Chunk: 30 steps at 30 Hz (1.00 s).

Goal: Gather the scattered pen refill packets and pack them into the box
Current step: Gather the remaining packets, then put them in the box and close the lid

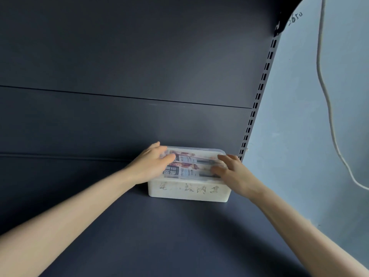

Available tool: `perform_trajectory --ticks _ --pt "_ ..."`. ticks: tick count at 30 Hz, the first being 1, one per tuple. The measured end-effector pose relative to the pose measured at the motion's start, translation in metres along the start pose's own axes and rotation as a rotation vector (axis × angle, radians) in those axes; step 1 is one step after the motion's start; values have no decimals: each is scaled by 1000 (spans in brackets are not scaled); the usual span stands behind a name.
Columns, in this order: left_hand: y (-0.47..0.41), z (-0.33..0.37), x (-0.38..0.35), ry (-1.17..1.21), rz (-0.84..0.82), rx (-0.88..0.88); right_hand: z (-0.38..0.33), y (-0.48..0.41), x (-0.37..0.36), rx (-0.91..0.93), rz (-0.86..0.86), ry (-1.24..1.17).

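A white translucent plastic box (pixel 188 191) with faded handwriting on its front stands at the back of a dark shelf. Pen refill packets (pixel 191 166) with red, white and black printing lie flat inside it, filling the top. My left hand (pixel 152 163) rests on the box's left end, its fingers over the packets' left edge. My right hand (pixel 232 169) lies on the right end, fingers spread on the packets. Whether either hand grips a packet or only presses on it is unclear.
The dark shelf board (pixel 159 236) stretches toward me in front of the box. A dark back panel (pixel 129 76) rises behind. A slotted metal upright (pixel 257 96) stands at the right, beside a pale wall (pixel 299 116) with a hanging white cable (pixel 327 100).
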<state>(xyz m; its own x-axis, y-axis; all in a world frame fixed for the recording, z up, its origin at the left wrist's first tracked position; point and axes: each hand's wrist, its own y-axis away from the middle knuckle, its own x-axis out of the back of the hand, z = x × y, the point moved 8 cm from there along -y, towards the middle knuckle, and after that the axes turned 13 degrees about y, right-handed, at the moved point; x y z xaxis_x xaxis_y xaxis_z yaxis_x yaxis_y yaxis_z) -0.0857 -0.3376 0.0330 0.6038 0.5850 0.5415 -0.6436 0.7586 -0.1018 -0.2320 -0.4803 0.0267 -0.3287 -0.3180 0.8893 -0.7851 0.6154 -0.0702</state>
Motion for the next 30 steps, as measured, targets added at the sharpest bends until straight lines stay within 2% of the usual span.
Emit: perform_trajectory --ticks 4,8,13,20,30 --pt "0 -7 -5 -51 -20 -1 -1 -2 -4 9 -18 -39" --pt "-8 -7 3 -12 40 -30 -6 -13 -5 27 -24 -80" --pt "-13 -12 6 62 31 -27 -7 -26 2 36 17 43" --pt "-14 -14 2 -134 -21 -32 -12 -34 -12 102 -98 211" --pt "-13 -19 0 -378 -34 21 -11 -38 -16 134 -82 354"
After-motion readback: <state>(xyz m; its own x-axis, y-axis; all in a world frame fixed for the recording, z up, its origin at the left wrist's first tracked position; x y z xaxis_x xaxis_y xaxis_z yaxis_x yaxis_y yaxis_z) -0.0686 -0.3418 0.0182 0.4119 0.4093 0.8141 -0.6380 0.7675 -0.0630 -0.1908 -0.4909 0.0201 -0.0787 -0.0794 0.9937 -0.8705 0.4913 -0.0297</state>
